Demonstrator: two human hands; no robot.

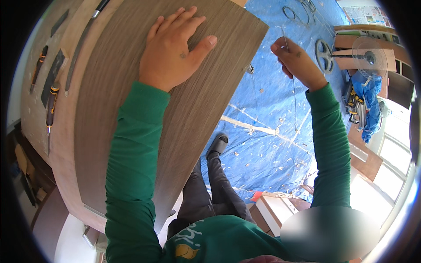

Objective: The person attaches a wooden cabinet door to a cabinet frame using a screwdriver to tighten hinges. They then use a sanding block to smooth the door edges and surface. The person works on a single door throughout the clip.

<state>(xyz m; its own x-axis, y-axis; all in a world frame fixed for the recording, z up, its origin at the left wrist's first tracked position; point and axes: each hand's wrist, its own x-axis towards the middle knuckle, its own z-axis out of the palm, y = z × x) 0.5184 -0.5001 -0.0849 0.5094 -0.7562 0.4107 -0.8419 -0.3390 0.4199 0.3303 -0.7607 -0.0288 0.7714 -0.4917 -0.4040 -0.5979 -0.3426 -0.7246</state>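
Pressing flat on the panel, your left hand lies palm down with its fingers spread and released, near the panel's far edge. The panel is grey-brown wood grain and rests on a lighter board that carries a screwdriver and other tools along its left side. Your right hand is raised off to the right, well apart from the panel, its fingertips pinched on a thin strip that hangs down over the blue tarp. A fan stands on the tarp beyond that hand, and your shoe shows just beside the panel's right edge.
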